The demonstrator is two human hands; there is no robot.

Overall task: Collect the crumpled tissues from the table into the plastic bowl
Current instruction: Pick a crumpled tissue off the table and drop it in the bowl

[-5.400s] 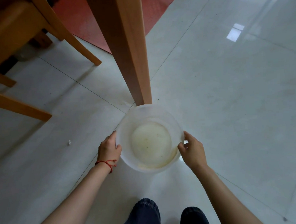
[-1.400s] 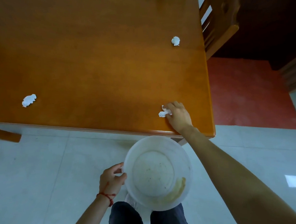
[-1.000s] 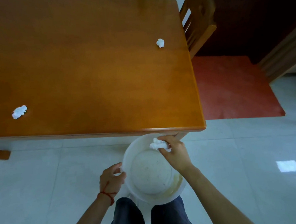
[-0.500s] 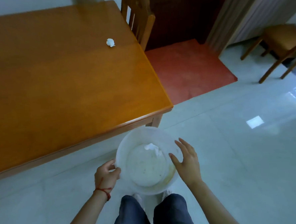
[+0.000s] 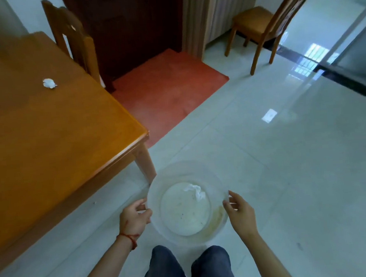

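From the head view, the left hand (image 5: 135, 220) pinches the rim of the round clear plastic bowl (image 5: 214, 180), its grip closed on it. The right hand (image 5: 241, 215) touches the other side, fingers loosely curled. One crumpled white tissue (image 5: 195, 192) lies inside. Another white tissue ball (image 5: 49, 83) waits on the orange wooden tabletop (image 5: 49, 133). Best to carry the bowl level and close beside it.

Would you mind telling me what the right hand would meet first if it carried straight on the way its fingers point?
Most likely the rim of the plastic bowl: the right hand has its fingertips right at it already.
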